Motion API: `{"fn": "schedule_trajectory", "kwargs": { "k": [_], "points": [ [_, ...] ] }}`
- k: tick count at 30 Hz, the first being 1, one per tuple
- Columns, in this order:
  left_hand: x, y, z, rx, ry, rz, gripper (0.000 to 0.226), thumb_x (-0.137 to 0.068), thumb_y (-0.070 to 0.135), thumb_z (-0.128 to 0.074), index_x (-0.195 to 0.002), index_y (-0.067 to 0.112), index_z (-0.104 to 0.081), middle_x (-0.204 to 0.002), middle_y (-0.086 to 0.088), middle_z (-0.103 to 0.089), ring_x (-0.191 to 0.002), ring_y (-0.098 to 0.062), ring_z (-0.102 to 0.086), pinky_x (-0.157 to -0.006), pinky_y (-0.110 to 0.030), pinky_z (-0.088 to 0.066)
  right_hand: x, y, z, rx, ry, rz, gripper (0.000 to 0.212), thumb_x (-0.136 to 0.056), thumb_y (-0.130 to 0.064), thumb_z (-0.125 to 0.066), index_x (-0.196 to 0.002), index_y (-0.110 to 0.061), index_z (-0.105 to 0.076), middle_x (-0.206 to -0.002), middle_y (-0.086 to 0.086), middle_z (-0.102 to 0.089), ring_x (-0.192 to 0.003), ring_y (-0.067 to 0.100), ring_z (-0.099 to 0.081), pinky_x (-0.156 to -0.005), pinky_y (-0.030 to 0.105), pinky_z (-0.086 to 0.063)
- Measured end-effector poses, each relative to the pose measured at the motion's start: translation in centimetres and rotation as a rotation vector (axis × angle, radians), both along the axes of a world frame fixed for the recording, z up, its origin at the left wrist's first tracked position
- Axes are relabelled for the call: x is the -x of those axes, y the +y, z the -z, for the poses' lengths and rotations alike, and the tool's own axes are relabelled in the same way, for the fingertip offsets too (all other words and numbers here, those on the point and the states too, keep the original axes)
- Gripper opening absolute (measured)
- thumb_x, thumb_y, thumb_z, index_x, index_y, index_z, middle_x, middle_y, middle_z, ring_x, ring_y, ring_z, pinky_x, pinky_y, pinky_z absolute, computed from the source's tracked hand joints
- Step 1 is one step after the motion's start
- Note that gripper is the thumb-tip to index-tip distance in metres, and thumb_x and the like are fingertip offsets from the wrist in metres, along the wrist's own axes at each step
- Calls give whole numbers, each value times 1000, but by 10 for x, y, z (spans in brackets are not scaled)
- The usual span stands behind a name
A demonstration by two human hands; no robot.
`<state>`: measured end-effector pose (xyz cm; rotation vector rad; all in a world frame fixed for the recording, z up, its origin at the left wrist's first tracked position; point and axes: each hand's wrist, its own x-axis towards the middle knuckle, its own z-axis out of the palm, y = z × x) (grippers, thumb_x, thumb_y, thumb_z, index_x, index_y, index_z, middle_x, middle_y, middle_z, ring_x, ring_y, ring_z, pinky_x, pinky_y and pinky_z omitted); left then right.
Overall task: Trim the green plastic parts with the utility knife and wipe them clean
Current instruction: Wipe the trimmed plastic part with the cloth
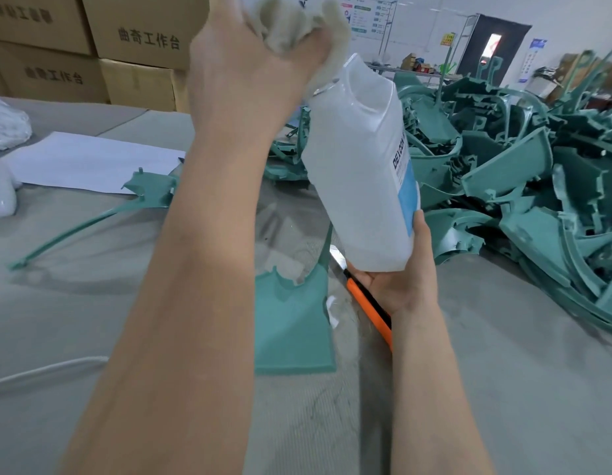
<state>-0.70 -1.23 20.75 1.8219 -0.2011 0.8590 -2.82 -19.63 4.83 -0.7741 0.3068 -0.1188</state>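
My left hand (253, 63) is raised and grips a crumpled pale cloth (291, 25), pressed against the mouth of a translucent white bottle (359, 173). The bottle is tilted, neck toward the cloth. My right hand (404, 275) grips its base from below. An orange utility knife (369, 306) with its blade out lies on the table under my right wrist. A flat green plastic part (291, 320) lies in front of me, partly behind my left forearm. Another green part with a long thin arm (102, 214) lies to the left.
A large pile of green plastic parts (524, 166) fills the right side of the grey table (503, 389). A white sheet of paper (85, 159) and a white bag (6, 125) lie at the left. Cardboard boxes (92, 46) are stacked behind.
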Motion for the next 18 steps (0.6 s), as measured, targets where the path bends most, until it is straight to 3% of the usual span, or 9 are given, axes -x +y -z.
{"fn": "schedule_trajectory", "kwargs": {
  "k": [3, 5, 7, 10, 12, 13, 15, 18],
  "points": [
    [-6, 12, 28, 29, 117, 11, 43, -68, 56, -68, -87, 19, -60, -77, 7, -58, -73, -16, -59, -67, -27, -50, 1, -1, 0, -38, -37, 38, 50, -88, -61, -54, -123, -26, -62, -115, 3, -72, -101, 27, -71, -75, 42, -59],
    [-13, 14, 61, -89, 363, 35, 37, -72, 51, -71, -91, 21, -63, -86, 1, -62, -82, -24, -62, -77, -36, -52, 1, -1, 0, -40, -56, 61, 50, -88, -62, -54, -124, -27, -62, -113, 2, -73, -100, 26, -71, -83, 44, -58],
    [-21, 11, 96, -270, 569, 38, 38, -78, 40, -71, -106, 15, -63, -97, -3, -64, -91, -25, -61, -81, -35, -50, 1, -1, 0, -62, -62, 82, 50, -87, -61, -58, -123, -26, -63, -111, 2, -74, -100, 27, -71, -92, 49, -54],
    [-31, 4, 136, -540, 732, 35, 36, -81, 35, -67, -107, 11, -60, -104, -8, -64, -91, -27, -58, -80, -34, -48, 1, -1, -2, -52, -35, 93, 50, -86, -61, -59, -120, -25, -64, -113, 3, -73, -102, 28, -70, -94, 47, -53],
    [-35, 3, 149, -585, 749, 15, 32, -82, 30, -65, -107, 11, -61, -108, -11, -64, -95, -30, -59, -84, -36, -50, 2, -2, -3, -30, -20, 91, 50, -85, -62, -58, -119, -26, -64, -110, 2, -74, -100, 26, -71, -92, 44, -55],
    [-37, 4, 152, -537, 720, 1, 30, -83, 26, -62, -110, 12, -62, -110, -11, -64, -99, -31, -59, -87, -38, -50, 2, -3, -3, -22, -16, 92, 50, -85, -62, -59, -119, -26, -64, -110, 2, -74, -101, 27, -71, -91, 44, -55],
    [-35, 6, 151, -251, 608, -25, 30, -84, 13, -54, -111, 20, -64, -110, -9, -66, -100, -31, -61, -86, -35, -50, 2, -4, -3, 2, -8, 96, 50, -85, -62, -60, -119, -26, -63, -110, 3, -74, -103, 28, -70, -91, 45, -55],
    [-32, 15, 141, 493, 515, 94, 36, -87, 0, -42, -94, 27, -65, -81, -2, -71, -62, -22, -63, -56, -27, -44, 3, -6, -4, 75, 15, 91, 45, -86, -61, -58, -116, -27, -64, -110, 2, -74, -103, 27, -70, -82, 39, -57]
  ]
}}
